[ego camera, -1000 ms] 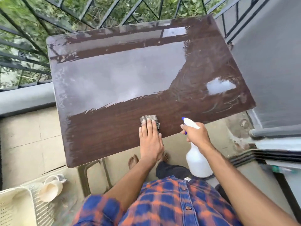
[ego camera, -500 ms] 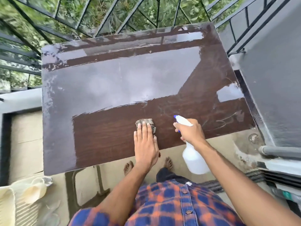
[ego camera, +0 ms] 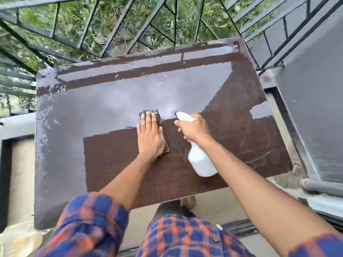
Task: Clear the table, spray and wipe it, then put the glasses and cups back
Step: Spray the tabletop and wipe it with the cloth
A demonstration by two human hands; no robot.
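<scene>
Cloth (ego camera: 156,115) under left hand (ego camera: 151,140), bottle (ego camera: 201,161) in right (ego camera: 193,128)

Left hand (ego camera: 150,138) covers most of the cloth (ego camera: 157,115).

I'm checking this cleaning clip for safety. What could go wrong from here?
The left hand presses the cloth flat on the table, whose far edge meets the open railing; a long push might send the cloth through the bars.
The right hand holds the spray bottle with its nozzle aimed near the left hand, so spray may hit it.
A bare foot stands by the near edge; drips could make the floor slippery.
</scene>
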